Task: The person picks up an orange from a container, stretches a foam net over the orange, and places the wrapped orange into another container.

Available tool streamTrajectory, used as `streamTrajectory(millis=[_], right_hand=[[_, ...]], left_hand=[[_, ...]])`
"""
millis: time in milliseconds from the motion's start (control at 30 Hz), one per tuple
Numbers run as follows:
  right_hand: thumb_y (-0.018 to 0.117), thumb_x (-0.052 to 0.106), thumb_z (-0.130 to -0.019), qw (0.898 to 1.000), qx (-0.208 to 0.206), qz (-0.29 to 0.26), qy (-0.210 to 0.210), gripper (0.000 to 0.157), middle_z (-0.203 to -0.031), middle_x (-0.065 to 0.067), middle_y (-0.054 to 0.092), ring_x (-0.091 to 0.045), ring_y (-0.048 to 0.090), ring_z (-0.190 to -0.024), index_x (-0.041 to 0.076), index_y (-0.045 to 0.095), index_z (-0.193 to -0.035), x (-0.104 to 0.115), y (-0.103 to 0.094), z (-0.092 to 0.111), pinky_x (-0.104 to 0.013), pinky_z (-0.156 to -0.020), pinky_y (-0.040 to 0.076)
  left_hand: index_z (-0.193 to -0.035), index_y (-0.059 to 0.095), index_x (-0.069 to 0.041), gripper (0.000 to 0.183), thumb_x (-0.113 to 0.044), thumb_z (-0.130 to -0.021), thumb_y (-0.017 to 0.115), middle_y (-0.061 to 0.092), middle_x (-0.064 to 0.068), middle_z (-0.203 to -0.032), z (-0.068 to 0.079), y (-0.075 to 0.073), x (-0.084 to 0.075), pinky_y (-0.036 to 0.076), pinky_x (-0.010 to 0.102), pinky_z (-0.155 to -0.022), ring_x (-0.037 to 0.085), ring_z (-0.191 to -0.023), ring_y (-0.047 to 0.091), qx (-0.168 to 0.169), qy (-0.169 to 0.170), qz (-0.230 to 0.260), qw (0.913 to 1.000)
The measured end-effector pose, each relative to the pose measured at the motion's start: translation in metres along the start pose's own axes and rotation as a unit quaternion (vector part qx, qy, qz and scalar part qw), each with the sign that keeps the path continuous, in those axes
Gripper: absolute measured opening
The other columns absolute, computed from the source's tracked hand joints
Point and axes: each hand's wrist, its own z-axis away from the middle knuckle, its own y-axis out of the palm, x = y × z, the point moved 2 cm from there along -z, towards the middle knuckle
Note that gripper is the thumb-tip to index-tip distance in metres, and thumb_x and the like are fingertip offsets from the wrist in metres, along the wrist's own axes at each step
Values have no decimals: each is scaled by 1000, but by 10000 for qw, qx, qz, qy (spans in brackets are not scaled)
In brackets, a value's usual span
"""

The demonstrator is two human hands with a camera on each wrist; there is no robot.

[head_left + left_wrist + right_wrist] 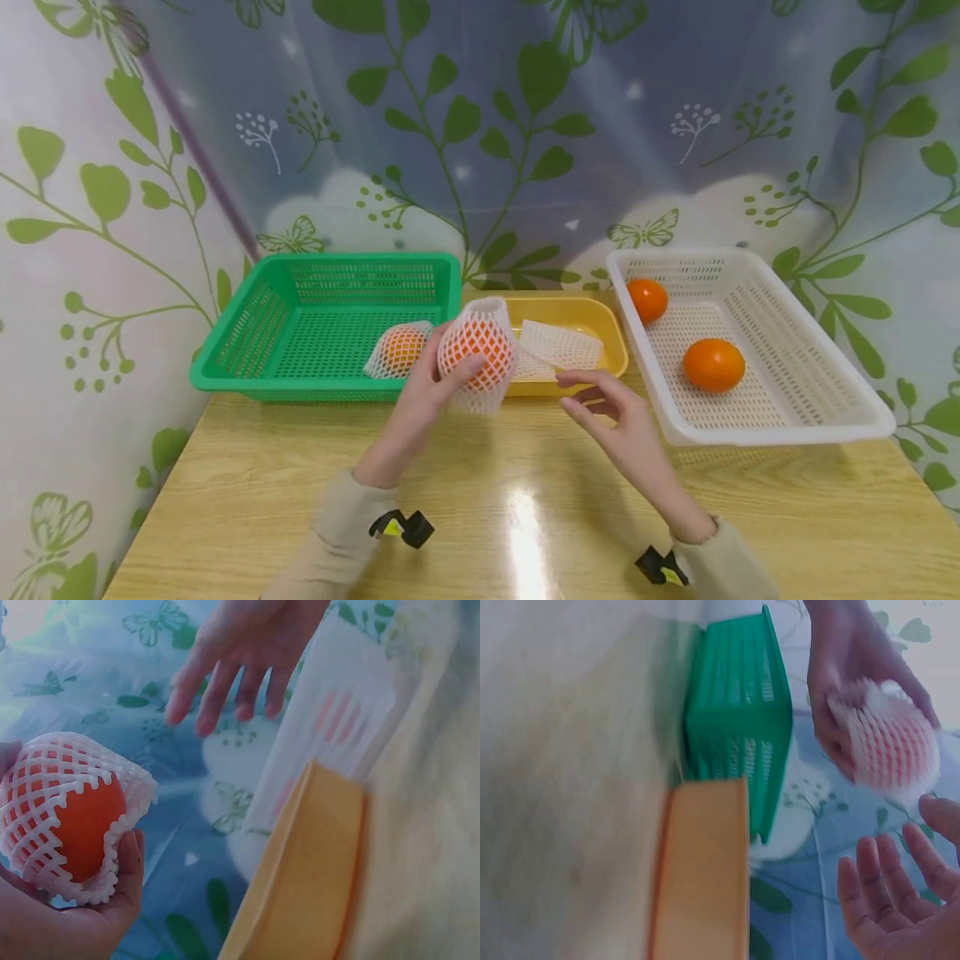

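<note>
My left hand [429, 379] grips an orange [90, 825] dressed in a white foam net sleeve [480, 342], above the front of the yellow tray [615, 350]. The net's open end sticks up past the fruit, and in the left wrist view a patch of bare orange skin shows at the sleeve's opening. To the right, my right hand [618, 425] hovers near the tray's front right corner with fingers loosely bent, apart from the wrapped fruit and holding nothing. Flat empty foam nets [558, 346] lie in the tray.
At the left stands a green basket [322, 385] holding one netted orange [401, 348]. A white basket [780, 435] on the right holds two bare oranges, one near its middle [714, 365] and another at its left wall [647, 301]. A patterned curtain [465, 167] hangs behind the wooden table [450, 500].
</note>
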Motion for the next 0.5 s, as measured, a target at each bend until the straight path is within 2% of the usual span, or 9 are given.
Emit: streamTrajectory(millis=[100,233,367,500], right_hand=[[69,-1,-94,9994,-188,269,-87,23,-115,-9,71,-9,65,-94,6,71,-115,2,-13,-2,-20,-81,56],[70,-1,-93,9954,-530,776,-199,20,-109,-7,73,-4,63,-92,7,74,-111,3,-35,-4,-14,-80,54],[72,-1,-91,9856,-1002,1335,-276,20,-106,-9,74,3,61,-90,5,74,-110,-2,-59,-6,-9,-77,51],[73,2,-92,9730,-1325,1888,-128,19,-107,-11,72,11,58,-88,4,74,-111,-12,-84,-6,-3,-75,48]], left_hand=[[-153,35,-21,64,-31,-97,63,50,13,-139,-1,-20,-9,53,43,-97,27,-122,56,-192,182,-149,9995],[-153,30,-22,64,-29,-98,62,47,9,-141,-4,-52,-20,53,39,-95,24,-124,54,-812,284,-300,9958],[-153,31,-22,67,-33,-97,67,45,6,-143,-11,-87,-24,51,33,-96,20,-127,52,-1513,210,-654,9861],[-154,28,-19,76,-38,-94,72,43,8,-148,-16,-115,-24,49,41,-101,22,-131,49,-1951,147,-1374,9710]])
